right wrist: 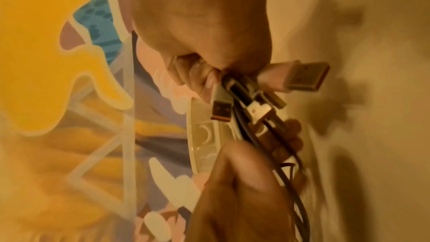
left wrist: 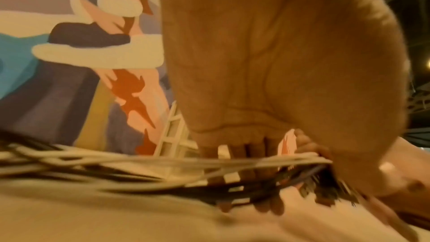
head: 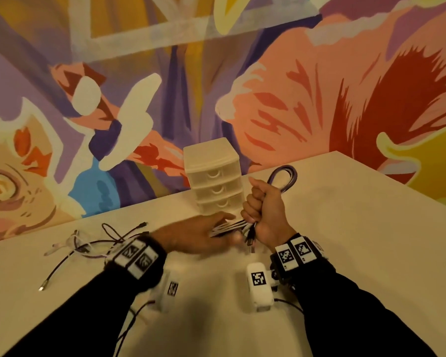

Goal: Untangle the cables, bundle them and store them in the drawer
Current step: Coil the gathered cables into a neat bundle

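Two hands meet over the surface (head: 345,228): the right hand (head: 265,204) has its grip clamped on the folded cables (head: 283,176), plugs (right wrist: 307,76) hanging below, while the left hand (head: 196,235), fingers straight, touches their strands. Loose cables (head: 93,243) lie left; the drawer unit (head: 214,181) stands behind.

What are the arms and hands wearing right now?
Both arms have long black sleeves. Each wrist carries a black band with square black-and-white marker tags. A white camera unit, also tagged, sits under each wrist with a thin dark wire. The left hand and right hand are bare.
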`<state>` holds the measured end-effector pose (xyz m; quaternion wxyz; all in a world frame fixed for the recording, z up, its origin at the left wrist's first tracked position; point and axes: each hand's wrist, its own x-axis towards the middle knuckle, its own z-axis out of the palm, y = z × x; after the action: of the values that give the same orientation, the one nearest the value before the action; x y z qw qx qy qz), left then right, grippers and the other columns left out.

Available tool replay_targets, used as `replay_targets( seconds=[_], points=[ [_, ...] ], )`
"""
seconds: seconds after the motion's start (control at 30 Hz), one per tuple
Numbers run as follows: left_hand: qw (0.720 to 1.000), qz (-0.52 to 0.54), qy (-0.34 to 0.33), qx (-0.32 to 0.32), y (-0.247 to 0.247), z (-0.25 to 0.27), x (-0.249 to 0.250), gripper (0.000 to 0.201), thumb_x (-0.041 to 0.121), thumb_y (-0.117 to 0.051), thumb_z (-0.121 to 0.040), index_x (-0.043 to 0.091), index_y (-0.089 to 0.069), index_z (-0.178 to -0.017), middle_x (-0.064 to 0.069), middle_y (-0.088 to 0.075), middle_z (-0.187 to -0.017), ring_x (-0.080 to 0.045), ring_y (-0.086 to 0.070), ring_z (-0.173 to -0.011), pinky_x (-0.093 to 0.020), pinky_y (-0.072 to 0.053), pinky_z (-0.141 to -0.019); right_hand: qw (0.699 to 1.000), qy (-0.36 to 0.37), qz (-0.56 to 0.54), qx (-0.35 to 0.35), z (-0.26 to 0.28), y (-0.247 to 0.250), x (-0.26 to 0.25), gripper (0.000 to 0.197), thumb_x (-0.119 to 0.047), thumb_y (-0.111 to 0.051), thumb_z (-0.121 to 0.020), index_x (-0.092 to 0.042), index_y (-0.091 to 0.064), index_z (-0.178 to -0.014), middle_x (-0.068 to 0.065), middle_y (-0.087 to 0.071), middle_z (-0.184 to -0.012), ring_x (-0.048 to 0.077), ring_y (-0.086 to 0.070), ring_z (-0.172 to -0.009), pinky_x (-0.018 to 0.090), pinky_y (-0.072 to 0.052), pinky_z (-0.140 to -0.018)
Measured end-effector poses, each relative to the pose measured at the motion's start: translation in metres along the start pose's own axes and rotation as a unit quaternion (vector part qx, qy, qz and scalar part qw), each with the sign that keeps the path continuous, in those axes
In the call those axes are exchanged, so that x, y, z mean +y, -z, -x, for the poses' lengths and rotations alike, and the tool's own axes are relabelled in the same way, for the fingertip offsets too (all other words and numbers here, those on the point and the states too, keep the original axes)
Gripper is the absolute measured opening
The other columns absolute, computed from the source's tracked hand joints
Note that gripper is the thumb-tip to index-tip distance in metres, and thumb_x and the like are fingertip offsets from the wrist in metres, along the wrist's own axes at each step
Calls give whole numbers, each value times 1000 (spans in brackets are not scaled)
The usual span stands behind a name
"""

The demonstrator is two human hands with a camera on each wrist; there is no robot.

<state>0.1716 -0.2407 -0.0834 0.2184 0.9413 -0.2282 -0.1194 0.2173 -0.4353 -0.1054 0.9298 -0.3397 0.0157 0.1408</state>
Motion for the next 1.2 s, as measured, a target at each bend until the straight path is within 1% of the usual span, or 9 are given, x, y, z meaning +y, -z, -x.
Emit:
replay_targets(
  seconds=[0.17, 0.27, 0.37, 0.67, 0.77, 0.87, 1.03, 1.1, 1.2],
  points=[
    [999, -3, 20, 29, -15, 13, -13, 33, 61, -44, -108, 35, -62, -118, 13, -71, -98, -6, -65, -89, -30, -53, -87, 999, 4, -35, 20, -11, 13, 0, 53, -24, -55, -105, -27, -24, -63, -5, -15, -46, 13, -14, -34, 23, -19, -34],
    [996, -64, 60, 20, -5, 20, -26, 54, 69, -21, -108, 38, -65, -109, 18, -68, -84, -8, -65, -86, -36, -48, -99, 999, 18, -28, 25, -15, 16, -3, 51, -24, -54, -105, -27, -23, -65, -5, -14, -47, 13, -14, -35, 24, -18, -36],
    [987, -130, 95, 21, 21, 44, -70, 86, 99, -3, -81, 46, -64, -109, 28, -67, -90, 1, -61, -90, -38, -40, -106, 997, 40, -44, 43, -20, 29, -18, 52, -23, -55, -104, -26, -24, -63, -5, -14, -47, 14, -13, -36, 26, -12, -41],
    [925, -335, 147, 103, 87, 126, -187, 65, 76, -29, -103, 25, -68, -111, 10, -66, -81, -6, -59, -66, -27, -47, -72, 995, 60, -69, 49, -17, 30, -24, 57, -25, -56, -105, -27, -25, -58, -5, -15, -47, 13, -13, -37, 26, -12, -42],
    [873, -382, 280, 118, 109, 165, -214, 43, 59, -38, -107, 31, -65, -127, 7, -70, -101, -9, -59, -76, -34, -50, -89, 995, 60, -70, 45, -15, 30, -21, 56, -27, -57, -106, -27, -25, -60, -5, -16, -47, 13, -14, -37, 26, -13, -41],
    [829, -424, 359, 71, 111, 174, -218, 40, 56, -37, -111, 38, -57, -140, 9, -65, -125, -16, -55, -114, -42, -42, -103, 997, 51, -50, 37, -15, 21, -8, 55, -28, -55, -108, -26, -25, -61, -5, -17, -47, 12, -15, -35, 26, -13, -39],
    [888, -264, 375, 32, 97, 173, -210, 95, 80, -72, -81, 44, -32, -160, 2, -45, -159, -26, -38, -146, -47, -30, -120, 996, 76, -41, 38, -16, 32, -21, 55, -29, -55, -108, -26, -24, -62, -6, -17, -46, 12, -15, -36, 25, -14, -39],
    [921, -130, 368, 2, 104, 166, -184, 129, 73, -91, -63, 43, -18, -164, 1, -27, -171, -27, -28, -156, -48, -24, -128, 996, 81, -31, 36, -15, 31, -21, 56, -29, -54, -108, -26, -24, -61, -5, -17, -46, 12, -15, -36, 24, -16, -38],
    [953, -47, 300, -1, 113, 140, -124, 133, 65, -97, -61, 53, -8, -160, 7, -12, -176, -23, -18, -162, -47, -21, -131, 996, 79, -24, 30, -15, 26, -17, 56, -29, -54, -108, -26, -23, -62, -5, -16, -46, 13, -15, -36, 24, -17, -37]
  ],
)
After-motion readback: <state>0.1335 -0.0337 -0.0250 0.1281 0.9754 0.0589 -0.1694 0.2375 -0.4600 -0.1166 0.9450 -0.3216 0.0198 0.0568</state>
